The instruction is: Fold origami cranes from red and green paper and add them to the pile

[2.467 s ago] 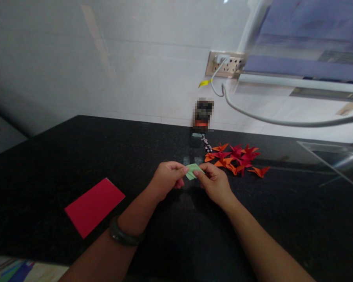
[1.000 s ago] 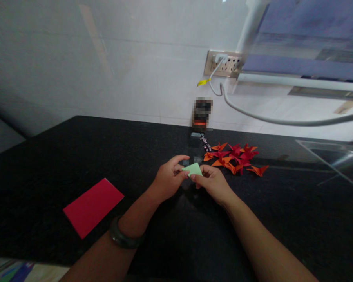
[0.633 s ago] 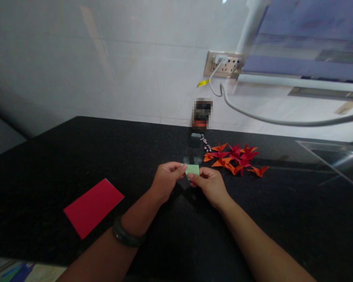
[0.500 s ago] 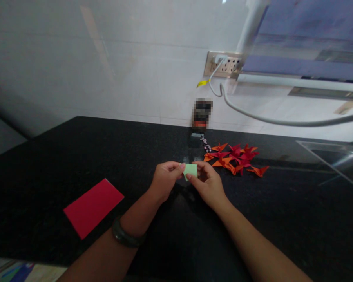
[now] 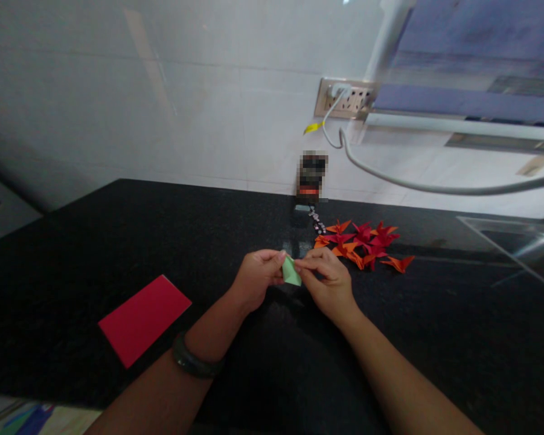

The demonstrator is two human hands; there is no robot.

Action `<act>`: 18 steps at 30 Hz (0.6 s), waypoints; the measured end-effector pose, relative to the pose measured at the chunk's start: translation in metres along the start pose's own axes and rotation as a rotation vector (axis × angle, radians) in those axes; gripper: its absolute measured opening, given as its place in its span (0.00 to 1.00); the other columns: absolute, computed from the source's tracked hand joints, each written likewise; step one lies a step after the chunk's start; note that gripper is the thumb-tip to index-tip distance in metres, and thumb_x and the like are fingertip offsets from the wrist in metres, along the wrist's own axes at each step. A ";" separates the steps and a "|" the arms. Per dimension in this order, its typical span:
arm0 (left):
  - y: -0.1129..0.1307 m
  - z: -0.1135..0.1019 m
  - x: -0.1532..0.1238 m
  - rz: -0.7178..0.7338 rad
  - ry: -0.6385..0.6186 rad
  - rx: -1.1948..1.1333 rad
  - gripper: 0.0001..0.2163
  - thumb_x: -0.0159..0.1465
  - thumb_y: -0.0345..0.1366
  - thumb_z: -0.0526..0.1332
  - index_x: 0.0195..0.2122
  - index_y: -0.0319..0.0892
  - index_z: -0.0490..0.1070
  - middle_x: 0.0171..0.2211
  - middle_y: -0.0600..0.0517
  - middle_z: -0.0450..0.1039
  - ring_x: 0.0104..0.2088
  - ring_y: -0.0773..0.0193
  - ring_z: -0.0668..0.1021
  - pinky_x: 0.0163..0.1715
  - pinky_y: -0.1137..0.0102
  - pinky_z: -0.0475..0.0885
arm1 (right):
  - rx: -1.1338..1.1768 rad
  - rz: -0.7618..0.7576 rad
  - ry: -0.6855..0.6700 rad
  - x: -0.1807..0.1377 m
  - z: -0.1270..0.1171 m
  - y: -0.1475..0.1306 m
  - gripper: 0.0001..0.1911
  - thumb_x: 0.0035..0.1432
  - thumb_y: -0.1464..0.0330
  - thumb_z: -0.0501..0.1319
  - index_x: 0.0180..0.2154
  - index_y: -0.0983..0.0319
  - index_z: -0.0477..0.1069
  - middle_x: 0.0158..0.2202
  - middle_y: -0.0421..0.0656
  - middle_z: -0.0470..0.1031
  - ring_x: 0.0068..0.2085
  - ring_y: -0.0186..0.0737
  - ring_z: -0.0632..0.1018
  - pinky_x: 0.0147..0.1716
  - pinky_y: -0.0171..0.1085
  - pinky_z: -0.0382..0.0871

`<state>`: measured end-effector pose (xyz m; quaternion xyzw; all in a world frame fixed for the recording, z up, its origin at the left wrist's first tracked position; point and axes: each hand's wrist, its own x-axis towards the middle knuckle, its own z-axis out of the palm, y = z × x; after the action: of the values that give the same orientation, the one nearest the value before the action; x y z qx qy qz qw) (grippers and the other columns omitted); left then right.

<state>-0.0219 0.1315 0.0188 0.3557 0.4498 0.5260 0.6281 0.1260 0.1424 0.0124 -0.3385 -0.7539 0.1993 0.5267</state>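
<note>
A small piece of light green folded paper is held between my two hands above the black countertop. My left hand pinches its left edge between thumb and fingers. On the other side, my right hand grips the paper's right edge with thumb and index finger, the other fingers curled. Several folded paper cranes in red and orange lie grouped just beyond my right hand. A red sheet or stack of paper rests on the counter to the left of my left forearm, which wears a dark bangle.
A phone-like object, blurred, leans upright against the tiled wall, with a beaded strap trailing from it. A white cable runs from the wall socket to the right. A glass-like panel lies at the right.
The green paper has tilted and now looks folded along a slant. My right hand has shifted its grip, its thumb leaving the paper's front to pinch the right edge.
</note>
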 end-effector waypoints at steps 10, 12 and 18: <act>0.002 0.001 0.000 -0.011 0.005 -0.020 0.14 0.45 0.43 0.67 0.23 0.35 0.70 0.19 0.52 0.71 0.19 0.69 0.72 0.22 0.72 0.68 | -0.233 -0.265 -0.224 0.004 -0.011 0.003 0.10 0.53 0.74 0.56 0.35 0.59 0.75 0.31 0.44 0.68 0.31 0.35 0.69 0.28 0.35 0.64; 0.001 0.001 0.001 -0.009 0.030 0.000 0.14 0.45 0.42 0.67 0.23 0.35 0.70 0.18 0.52 0.71 0.19 0.70 0.72 0.21 0.73 0.67 | -0.269 -0.292 -0.261 0.004 -0.010 0.004 0.10 0.53 0.73 0.56 0.35 0.60 0.75 0.31 0.45 0.68 0.32 0.36 0.69 0.29 0.36 0.64; -0.001 -0.001 0.003 -0.013 0.048 0.055 0.14 0.45 0.42 0.66 0.23 0.35 0.70 0.18 0.52 0.70 0.19 0.70 0.71 0.20 0.73 0.67 | -0.285 -0.317 -0.299 0.006 -0.011 0.006 0.09 0.54 0.73 0.56 0.34 0.60 0.74 0.31 0.45 0.70 0.33 0.37 0.69 0.32 0.36 0.64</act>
<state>-0.0220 0.1337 0.0168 0.3573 0.4814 0.5178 0.6103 0.1370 0.1500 0.0164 -0.2536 -0.8876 0.0538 0.3808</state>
